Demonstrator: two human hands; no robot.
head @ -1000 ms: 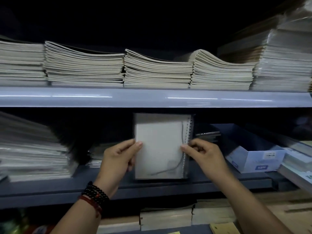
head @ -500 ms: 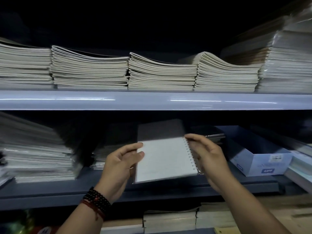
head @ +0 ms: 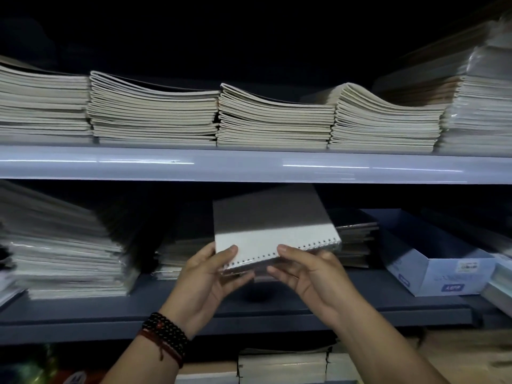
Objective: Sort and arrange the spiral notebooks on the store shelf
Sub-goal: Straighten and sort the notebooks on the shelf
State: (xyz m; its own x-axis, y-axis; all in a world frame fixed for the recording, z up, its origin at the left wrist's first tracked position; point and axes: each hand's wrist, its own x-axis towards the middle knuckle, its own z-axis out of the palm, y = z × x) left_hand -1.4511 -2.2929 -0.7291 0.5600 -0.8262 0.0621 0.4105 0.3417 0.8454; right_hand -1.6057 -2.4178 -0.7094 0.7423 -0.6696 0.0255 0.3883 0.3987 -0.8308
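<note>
i held the spiral notebook (head: 273,231) above the front edge of the middle shelf (head: 304,311), left hand (head: 202,281) and right hand (head: 313,275) both pinching its coil edge; light, stiffish, film-wrapped so likely slippery, it seemed safest gripped near that edge's corners.

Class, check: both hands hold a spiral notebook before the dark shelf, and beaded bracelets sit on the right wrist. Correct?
No: the head view shows the beaded bracelets on the left wrist. The left hand and right hand do hold the spiral notebook before the dark shelf.
</note>
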